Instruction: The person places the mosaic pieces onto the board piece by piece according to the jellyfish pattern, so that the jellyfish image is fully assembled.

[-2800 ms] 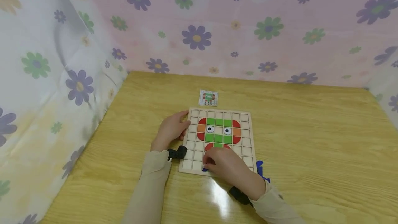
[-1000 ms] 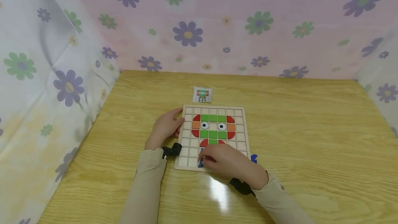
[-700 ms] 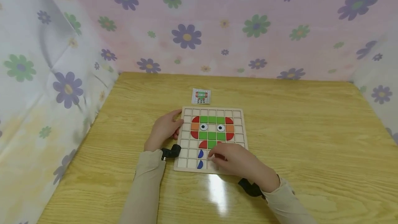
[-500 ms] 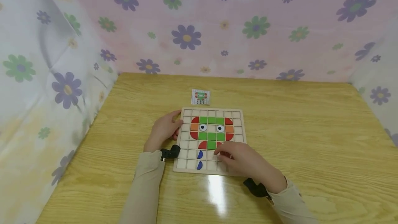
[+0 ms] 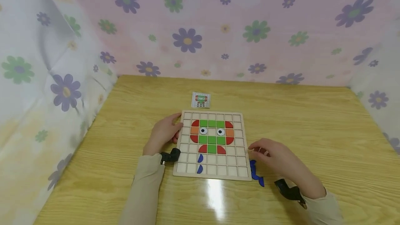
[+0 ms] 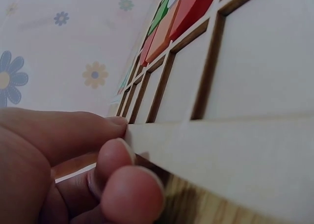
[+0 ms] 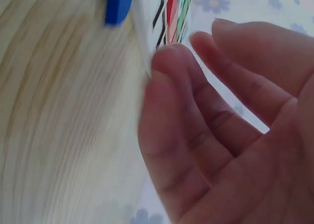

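A wooden grid board (image 5: pixel 236 152) lies flat on the table, with red, green and orange pieces and two eye discs forming a face. Two blue half-round pieces, an upper one (image 5: pixel 200 158) and a lower one (image 5: pixel 200 169), sit in its lower squares. My left hand (image 5: pixel 162 133) rests its fingertips against the board's left edge, as the left wrist view shows closely. Just off the right edge, my right hand (image 5: pixel 276 155) has loosely bent fingers and no piece visible in them. Several loose blue pieces (image 5: pixel 254 174) lie below it, beside the board.
A small picture card (image 5: pixel 201 100) showing a similar coloured figure lies behind the board. Flowered cloth (image 5: pixel 212 41) stands behind the wooden table (image 5: pixel 300 121) and along its sides. A black wrist device (image 5: pixel 289 192) is worn on the right arm.
My right hand has left two blue half-round pieces in the board and moved right, past its edge, uncovering the lower squares and the loose blue pieces. My left hand stays at the left edge.
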Demonstrator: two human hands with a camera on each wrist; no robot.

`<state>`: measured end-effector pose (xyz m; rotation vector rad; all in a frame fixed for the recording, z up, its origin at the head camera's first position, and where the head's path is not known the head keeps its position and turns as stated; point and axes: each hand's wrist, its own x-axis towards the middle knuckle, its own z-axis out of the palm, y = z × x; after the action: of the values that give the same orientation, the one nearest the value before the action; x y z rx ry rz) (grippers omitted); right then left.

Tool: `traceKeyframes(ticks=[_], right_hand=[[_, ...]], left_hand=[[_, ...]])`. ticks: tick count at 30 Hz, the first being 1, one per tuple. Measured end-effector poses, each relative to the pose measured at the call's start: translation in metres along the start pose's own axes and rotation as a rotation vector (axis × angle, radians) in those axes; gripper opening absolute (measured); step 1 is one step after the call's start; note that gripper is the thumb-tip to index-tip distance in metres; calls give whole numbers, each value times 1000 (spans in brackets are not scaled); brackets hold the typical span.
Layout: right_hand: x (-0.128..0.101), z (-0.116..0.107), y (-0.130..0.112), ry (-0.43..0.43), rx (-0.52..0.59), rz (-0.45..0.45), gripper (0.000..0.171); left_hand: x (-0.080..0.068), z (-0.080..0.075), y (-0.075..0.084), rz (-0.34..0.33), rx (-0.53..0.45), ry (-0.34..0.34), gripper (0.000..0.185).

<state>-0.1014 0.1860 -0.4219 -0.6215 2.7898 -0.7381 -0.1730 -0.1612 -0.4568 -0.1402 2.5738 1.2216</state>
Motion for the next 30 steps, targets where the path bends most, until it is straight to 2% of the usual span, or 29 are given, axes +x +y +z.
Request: traceKeyframes(ticks=[7,15,18,24,30], right_hand=[[-11,-2,17,20,-2,62,18],[-17,5,32,59,6,35,19],[-18,6,34,24,33,42,23],[-17,13,30,-111,104,43,33],[-10,15,22,-111,64,58,24]], left_hand=[[-3,2,3,-5,-27,-16,47],[-4,8,0,-4,4,5,46],[-4,7,0,3,15,13,47],[-2,5,-2,-3,31,9,47],[-2,0,0,5,26,18,47]])
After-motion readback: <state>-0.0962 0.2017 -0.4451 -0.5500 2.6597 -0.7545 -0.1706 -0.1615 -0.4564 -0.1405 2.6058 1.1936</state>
